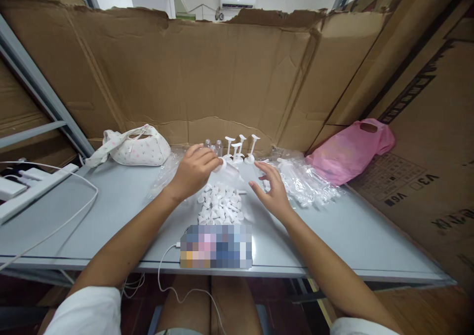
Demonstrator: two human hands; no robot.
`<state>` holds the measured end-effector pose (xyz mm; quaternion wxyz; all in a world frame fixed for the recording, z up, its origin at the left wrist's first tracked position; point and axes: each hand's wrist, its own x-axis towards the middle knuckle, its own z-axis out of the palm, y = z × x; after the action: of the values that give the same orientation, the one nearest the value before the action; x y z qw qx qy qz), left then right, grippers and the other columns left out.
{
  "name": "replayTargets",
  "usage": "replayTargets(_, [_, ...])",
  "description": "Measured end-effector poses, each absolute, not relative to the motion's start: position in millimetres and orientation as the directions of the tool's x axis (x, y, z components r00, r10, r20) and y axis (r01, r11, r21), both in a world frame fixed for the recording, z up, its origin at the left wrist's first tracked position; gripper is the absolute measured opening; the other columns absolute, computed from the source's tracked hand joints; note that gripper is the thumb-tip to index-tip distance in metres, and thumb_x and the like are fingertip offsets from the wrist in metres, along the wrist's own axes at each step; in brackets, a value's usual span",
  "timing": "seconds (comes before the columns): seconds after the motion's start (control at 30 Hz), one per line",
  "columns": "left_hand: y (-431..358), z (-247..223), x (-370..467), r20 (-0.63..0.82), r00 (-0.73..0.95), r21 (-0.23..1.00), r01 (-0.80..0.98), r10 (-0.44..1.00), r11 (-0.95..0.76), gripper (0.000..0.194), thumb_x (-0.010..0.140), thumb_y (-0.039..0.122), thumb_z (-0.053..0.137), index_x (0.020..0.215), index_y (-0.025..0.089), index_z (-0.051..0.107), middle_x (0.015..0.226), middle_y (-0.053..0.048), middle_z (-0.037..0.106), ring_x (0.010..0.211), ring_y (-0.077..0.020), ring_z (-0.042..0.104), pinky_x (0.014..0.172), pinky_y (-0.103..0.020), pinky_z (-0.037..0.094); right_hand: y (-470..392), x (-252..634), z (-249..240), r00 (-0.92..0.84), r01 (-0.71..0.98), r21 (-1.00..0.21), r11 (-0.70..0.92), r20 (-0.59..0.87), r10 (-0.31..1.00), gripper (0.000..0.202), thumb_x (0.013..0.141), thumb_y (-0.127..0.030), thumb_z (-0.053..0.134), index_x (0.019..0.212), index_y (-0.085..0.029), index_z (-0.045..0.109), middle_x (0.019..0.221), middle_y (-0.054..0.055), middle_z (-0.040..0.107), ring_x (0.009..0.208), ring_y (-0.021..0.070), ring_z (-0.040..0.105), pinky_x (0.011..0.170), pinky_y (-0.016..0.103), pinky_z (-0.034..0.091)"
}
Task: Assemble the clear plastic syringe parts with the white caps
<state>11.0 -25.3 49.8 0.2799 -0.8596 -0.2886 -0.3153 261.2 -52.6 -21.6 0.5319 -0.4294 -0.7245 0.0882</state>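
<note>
The left hand grips a small clear bottle tilted above the pile of white caps; the right hand hovers open beside it. A slip could scatter the caps across the bench

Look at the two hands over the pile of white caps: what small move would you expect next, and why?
Probably the right hand closes in on the small clear bottle to steady or take it. The left hand holds that bottle tilted above the white caps, while the right hand is open and empty beside its tip, fingers spread toward it, not yet touching.
</note>
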Motion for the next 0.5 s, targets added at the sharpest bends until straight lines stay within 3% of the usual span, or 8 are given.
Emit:
replayTargets(0.1, [-40,53,23,0.675,0.711,-0.397,0.576,0.198,-0.715,0.027,0.094,0.012,0.041,0.096,0.024,0.066,0.100,0.001,0.073,0.113,-0.0176,0.059,0.108,-0.040,0.035,-58,259,-19,-0.210,0.555,-0.473,0.685,0.717,0.665,0.061,0.084,-0.035,0.064,0.141,-0.031,0.041,0.135,0.011,0.051,0.121,0.0297,0.047,0.089,0.045,0.050])
replayTargets(0.2, [-51,56,33,0.635,0.747,-0.338,0.497,0.197,-0.799,0.027,0.094,0.014,0.042,0.099,0.028,0.065,0.106,0.003,0.072,0.123,-0.0167,0.054,0.113,-0.043,0.032,-64,252,-19,-0.327,0.509,-0.450,0.734,0.687,0.649,0.065,0.084,-0.034,0.065,0.143,-0.031,0.037,0.125,0.010,0.059,0.108,0.0293,0.055,0.089,0.047,0.048])
replayTargets(0.37, [-60,56,39,0.700,0.681,-0.211,0.482,0.212,-0.850,0.031,0.093,0.018,0.049,0.116,0.034,0.059,0.129,0.002,0.062,0.130,-0.0187,0.048,0.114,-0.048,0.030,-68,245,-21,-0.154,0.368,-0.644,0.670,0.669,0.727,0.048,0.078,-0.034,0.070,0.123,-0.028,0.053,0.115,0.008,0.062,0.099,0.0272,0.057,0.086,0.044,0.048])
replayTargets(0.5, [-60,40,40,0.794,0.575,-0.208,0.563,0.199,-0.800,0.032,0.089,0.017,0.051,0.118,0.030,0.057,0.126,-0.002,0.064,0.125,-0.0215,0.052,0.111,-0.046,0.032,-65,246,-19,-0.004,0.031,-0.811,0.584,0.584,0.812,0.046,0.076,-0.036,0.073,0.115,-0.027,0.051,0.119,0.008,0.061,0.111,0.0256,0.056,0.097,0.043,0.046])
